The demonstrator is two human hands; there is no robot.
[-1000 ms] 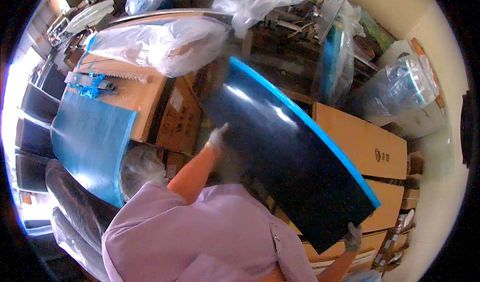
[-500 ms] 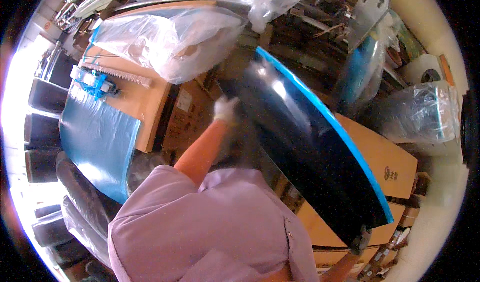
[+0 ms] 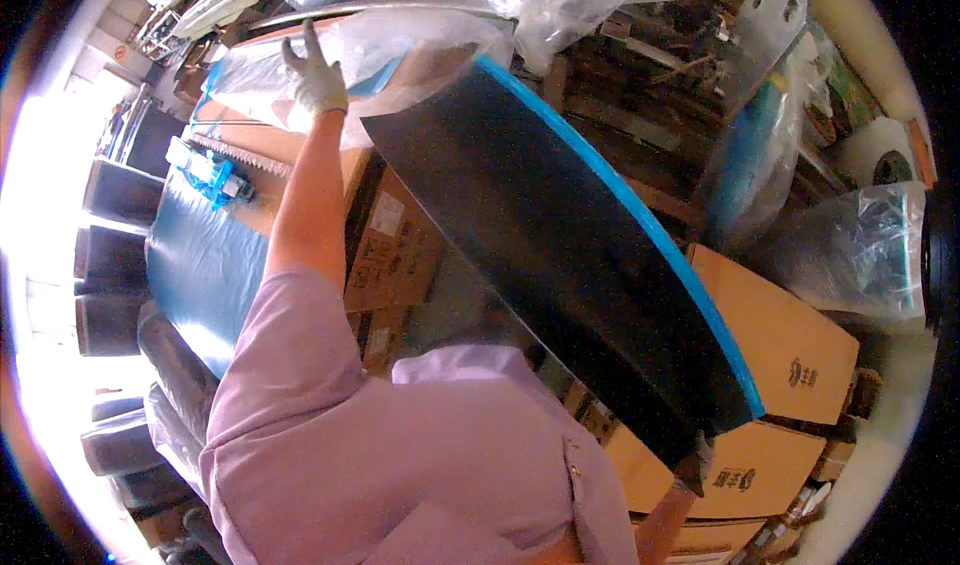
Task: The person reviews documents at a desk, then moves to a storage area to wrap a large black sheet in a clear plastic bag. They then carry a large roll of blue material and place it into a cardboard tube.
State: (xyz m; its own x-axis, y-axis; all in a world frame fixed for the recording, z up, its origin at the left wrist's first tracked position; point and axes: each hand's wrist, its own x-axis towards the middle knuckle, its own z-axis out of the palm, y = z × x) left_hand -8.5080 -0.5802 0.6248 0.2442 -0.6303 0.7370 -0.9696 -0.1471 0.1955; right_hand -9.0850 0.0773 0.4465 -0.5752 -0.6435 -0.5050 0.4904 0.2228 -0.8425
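A long dark curved panel point(image 3: 570, 255) with a bright blue edge runs slantwise from the upper middle down to the lower right. My right hand point(image 3: 693, 462), in a grey glove, grips its lower end; most of that hand is hidden behind the panel. In a white glove, my left hand point(image 3: 314, 71) is raised off the panel at the upper left, fingers spread, against a clear plastic bag point(image 3: 400, 55) that covers another curved piece. My lilac shirt point(image 3: 400, 465) fills the lower middle.
Brown cardboard boxes point(image 3: 790, 345) are stacked to the right and under the panel. A blue sheet point(image 3: 200, 265) lies on a bench at the left, with a blue tool point(image 3: 215, 175) beside it. Plastic-wrapped parts point(image 3: 860, 245) and dark rolls point(image 3: 115, 255) crowd the edges.
My left hand has left the panel's upper edge and risen up and to the left to the plastic bag. The panel's top end has swung upward in view; my right hand stays on its lower end.
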